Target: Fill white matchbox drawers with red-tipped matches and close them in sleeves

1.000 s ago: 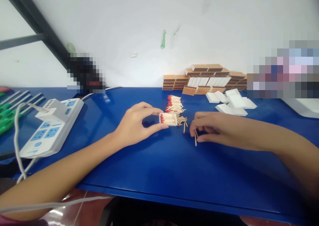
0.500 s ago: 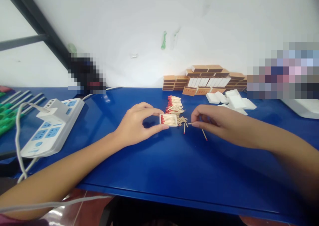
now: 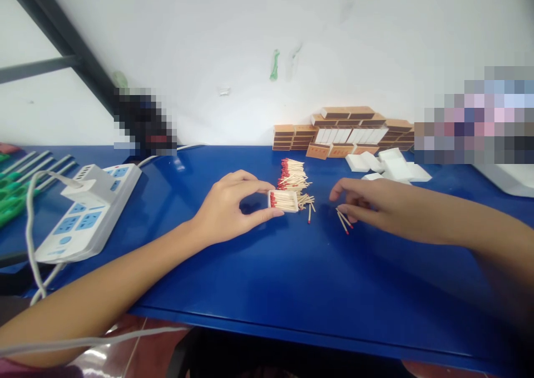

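Observation:
My left hand [image 3: 229, 205] pinches a small white matchbox tray [image 3: 297, 202] by its left end, between thumb and fingers. Red-headed matches [image 3: 284, 200] lie side by side inside it. Just behind the tray is a heap of loose matches [image 3: 295, 172], heads mostly to the left, with several stray ones at its right front. My right hand [image 3: 367, 205] hovers right of the heap, its thumb and forefinger apart with nothing visible between them. Under its thumb, two matches [image 3: 345, 222] lie on the blue table, heads toward me.
Stacked matchboxes [image 3: 348, 119] line the wall at the back. White empty trays [image 3: 394, 165] lie in a loose pile behind my right hand. At left are a power strip [image 3: 89, 217] with a plugged-in adapter and cable, and green-handled tools [image 3: 12, 194].
My right hand has let go of a match, which now lies beside another on the table, and has shifted slightly right with its fingers parted. My left hand holds the tray almost still.

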A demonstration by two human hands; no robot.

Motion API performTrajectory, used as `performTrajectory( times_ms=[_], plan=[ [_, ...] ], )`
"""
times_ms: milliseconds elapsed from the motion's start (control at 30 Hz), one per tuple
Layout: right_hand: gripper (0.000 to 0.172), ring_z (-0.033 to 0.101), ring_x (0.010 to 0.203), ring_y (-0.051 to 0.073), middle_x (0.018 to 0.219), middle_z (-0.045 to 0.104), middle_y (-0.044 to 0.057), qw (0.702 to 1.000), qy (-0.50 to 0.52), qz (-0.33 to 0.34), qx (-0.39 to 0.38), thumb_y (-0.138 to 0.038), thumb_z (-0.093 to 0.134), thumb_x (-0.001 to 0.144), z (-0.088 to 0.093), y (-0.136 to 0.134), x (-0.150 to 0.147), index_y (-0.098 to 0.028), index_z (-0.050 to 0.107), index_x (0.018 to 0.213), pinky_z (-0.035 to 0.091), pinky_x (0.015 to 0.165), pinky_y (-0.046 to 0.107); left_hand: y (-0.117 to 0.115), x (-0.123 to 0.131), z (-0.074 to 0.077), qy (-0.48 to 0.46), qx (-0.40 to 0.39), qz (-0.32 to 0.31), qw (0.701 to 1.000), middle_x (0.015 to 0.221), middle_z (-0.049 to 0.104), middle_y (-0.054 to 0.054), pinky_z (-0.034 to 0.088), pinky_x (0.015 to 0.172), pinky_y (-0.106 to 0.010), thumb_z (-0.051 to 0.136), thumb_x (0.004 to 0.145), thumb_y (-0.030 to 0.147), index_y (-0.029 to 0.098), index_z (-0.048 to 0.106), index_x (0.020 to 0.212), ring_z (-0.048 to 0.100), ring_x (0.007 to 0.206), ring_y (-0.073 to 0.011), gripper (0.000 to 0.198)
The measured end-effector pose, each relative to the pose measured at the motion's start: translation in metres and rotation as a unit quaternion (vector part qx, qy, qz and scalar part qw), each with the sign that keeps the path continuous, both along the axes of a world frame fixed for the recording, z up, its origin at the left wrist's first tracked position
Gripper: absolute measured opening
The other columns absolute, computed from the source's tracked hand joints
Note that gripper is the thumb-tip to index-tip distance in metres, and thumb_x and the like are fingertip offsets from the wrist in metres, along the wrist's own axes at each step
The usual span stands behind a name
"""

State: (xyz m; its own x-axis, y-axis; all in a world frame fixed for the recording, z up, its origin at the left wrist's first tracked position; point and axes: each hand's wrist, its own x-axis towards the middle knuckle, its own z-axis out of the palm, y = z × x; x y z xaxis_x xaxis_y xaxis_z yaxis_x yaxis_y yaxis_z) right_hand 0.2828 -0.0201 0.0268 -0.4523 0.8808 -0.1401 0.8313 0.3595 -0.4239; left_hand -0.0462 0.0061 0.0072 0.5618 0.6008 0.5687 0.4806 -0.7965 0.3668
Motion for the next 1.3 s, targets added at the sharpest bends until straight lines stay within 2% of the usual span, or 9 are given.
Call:
performTrajectory(
  times_ms=[200,300,400,567,700,800,1000,1133,1300],
  plan=[
    [0.023,0.067,0.080,0.020,0.099,0.074,0.009,0.999,0.014,0.049,-0.006,-0.024,0.046,0.103,0.007,-0.001,0.005,-0.025,0.069,0.108,0.051,0.069,0.033,0.001,0.000,-0.001,0.003,-0.002,0.002,1.000,0.105,0.078,-0.008,0.058,0.089,-0.038,0.082,0.087,0.047,0.020,0.079,0.110,0.071,0.096,-0.0221,0.035],
    [0.016,0.065,0.082,0.021,0.099,0.073,0.007,0.999,-0.006,0.041,-0.034,-0.034,0.056,0.100,0.003,0.005,0.008,-0.026,0.070,0.099,0.050,0.069,0.034,0.001,0.000,-0.002,0.001,0.002,0.001,1.000,0.104,0.078,-0.008,0.058,0.089,-0.038,0.082,0.087,0.047,0.020,0.079,0.109,0.071,0.096,-0.0220,0.035],
    [0.027,0.062,0.077,0.021,0.095,0.071,0.006,0.996,-0.046,0.030,-0.064,-0.052,0.059,0.098,-0.001,0.009,0.010,-0.026,0.069,0.095,0.048,0.066,0.033,0.001,0.000,-0.002,0.002,0.002,-0.001,1.000,0.104,0.078,-0.008,0.058,0.089,-0.038,0.083,0.086,0.047,0.020,0.079,0.109,0.071,0.096,-0.0222,0.035],
    [0.026,0.061,0.074,0.020,0.094,0.070,0.005,0.996,-0.051,0.004,-0.073,-0.048,0.052,0.102,-0.002,0.002,0.008,-0.026,0.065,0.098,0.046,0.063,0.033,0.001,-0.001,-0.003,0.007,-0.005,-0.003,1.000,0.105,0.078,-0.008,0.059,0.090,-0.039,0.082,0.086,0.048,0.021,0.079,0.110,0.071,0.097,-0.0227,0.036],
    [0.030,0.062,0.074,0.020,0.093,0.071,0.005,0.999,0.013,0.020,-0.027,-0.052,0.050,0.104,0.004,-0.005,-0.009,-0.026,0.064,0.099,0.046,0.064,0.033,0.000,0.000,-0.004,0.005,-0.003,-0.012,1.000,0.105,0.078,-0.007,0.059,0.089,-0.037,0.083,0.086,0.046,0.021,0.079,0.110,0.072,0.097,-0.0219,0.035],
    [0.031,0.060,0.072,0.019,0.087,0.069,0.004,0.996,0.071,0.012,0.046,-0.052,0.049,0.104,0.009,-0.011,-0.033,-0.025,0.063,0.098,0.045,0.064,0.033,-0.003,0.003,-0.003,0.005,0.001,-0.030,1.000,0.104,0.079,-0.007,0.059,0.089,-0.037,0.084,0.085,0.045,0.020,0.078,0.111,0.072,0.096,-0.0211,0.037],
    [0.017,0.062,0.076,0.017,0.094,0.068,0.003,0.982,0.083,0.029,0.167,-0.036,0.054,0.105,0.003,-0.027,-0.070,-0.022,0.061,0.098,0.043,0.065,0.031,-0.010,0.010,-0.002,-0.011,0.042,-0.057,0.997,0.099,0.079,-0.008,0.059,0.086,-0.035,0.084,0.085,0.048,0.017,0.078,0.108,0.073,0.092,-0.0198,0.039],
    [0.010,0.063,0.077,0.016,0.096,0.068,0.002,0.973,0.092,0.055,0.205,-0.029,0.056,0.104,-0.002,-0.030,-0.075,-0.021,0.063,0.100,0.044,0.065,0.030,-0.010,0.010,-0.003,-0.011,0.045,-0.054,0.997,0.097,0.079,-0.007,0.059,0.085,-0.035,0.084,0.085,0.049,0.017,0.078,0.107,0.074,0.091,-0.0200,0.039],
    [0.010,0.062,0.075,0.015,0.095,0.066,0.001,0.970,0.105,0.058,0.212,-0.030,0.061,0.103,-0.004,-0.025,-0.071,-0.022,0.064,0.100,0.044,0.064,0.029,-0.009,0.009,-0.002,-0.020,0.043,-0.056,0.997,0.097,0.079,-0.007,0.060,0.084,-0.035,0.084,0.085,0.049,0.018,0.078,0.106,0.074,0.089,-0.0197,0.039]
  ],
)
